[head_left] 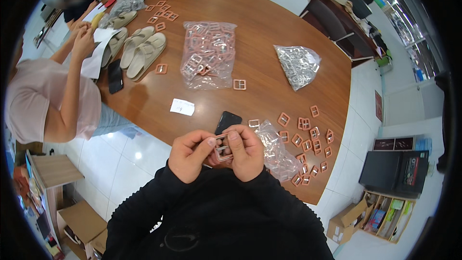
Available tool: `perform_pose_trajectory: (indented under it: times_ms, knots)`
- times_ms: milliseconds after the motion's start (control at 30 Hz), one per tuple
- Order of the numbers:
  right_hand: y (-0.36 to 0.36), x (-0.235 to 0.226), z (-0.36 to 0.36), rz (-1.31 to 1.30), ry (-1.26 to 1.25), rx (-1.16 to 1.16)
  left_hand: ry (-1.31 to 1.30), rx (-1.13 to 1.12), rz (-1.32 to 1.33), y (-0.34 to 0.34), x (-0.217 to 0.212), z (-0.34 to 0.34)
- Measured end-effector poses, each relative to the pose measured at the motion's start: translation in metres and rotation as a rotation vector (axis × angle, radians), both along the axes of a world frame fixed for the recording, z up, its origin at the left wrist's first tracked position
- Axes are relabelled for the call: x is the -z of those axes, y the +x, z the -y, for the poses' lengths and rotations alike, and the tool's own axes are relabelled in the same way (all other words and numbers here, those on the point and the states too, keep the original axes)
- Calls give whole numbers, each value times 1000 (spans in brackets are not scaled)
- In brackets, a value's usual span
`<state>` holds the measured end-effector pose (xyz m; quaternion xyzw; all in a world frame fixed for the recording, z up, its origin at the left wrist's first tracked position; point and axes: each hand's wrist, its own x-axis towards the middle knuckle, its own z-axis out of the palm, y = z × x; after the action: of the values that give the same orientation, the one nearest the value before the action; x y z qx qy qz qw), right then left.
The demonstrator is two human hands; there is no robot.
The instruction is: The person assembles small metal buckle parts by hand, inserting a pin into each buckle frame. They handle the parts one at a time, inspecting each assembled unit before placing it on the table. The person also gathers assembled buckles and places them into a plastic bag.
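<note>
Left hand (pixel 188 156) and right hand (pixel 247 152) fingers (pixel 210 143) both pinching one pink buckle (pixel 223 151), black phone (pixel 227 121) just beyond them, clear bag (pixel 275 151) beside the right hand on table (pixel 269 24).

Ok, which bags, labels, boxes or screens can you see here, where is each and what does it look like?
Clear bag of pink buckles: table middle, lumpy.
Clear bag of silver buckles: table right, small.
Clear bag: beside the right hand, crumpled.
White paper slip: table near edge, rectangular.
Black phone: beyond the hands, dark screen.
Cardboard box: floor right, brown.
</note>
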<state>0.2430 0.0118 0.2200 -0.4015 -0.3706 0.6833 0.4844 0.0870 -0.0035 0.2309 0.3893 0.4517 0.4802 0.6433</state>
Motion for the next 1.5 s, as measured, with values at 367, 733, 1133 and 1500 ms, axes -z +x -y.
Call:
perform_pose_trajectory:
  times_ms: [367,733,1133,1500]
  knots:
    - [3,13,-5,-15,180,-73,229,-212,-46,10,26,-6]
    - [-2,17,-1,-443,-175,-94,824,-214,-720,10,24,-10]
    - [-5,20,-1,-432,-133,80,739,-239,-648,24,23,-10]
    - [-6,22,0,-299,-58,154,823,-246,-698,23,26,-12]
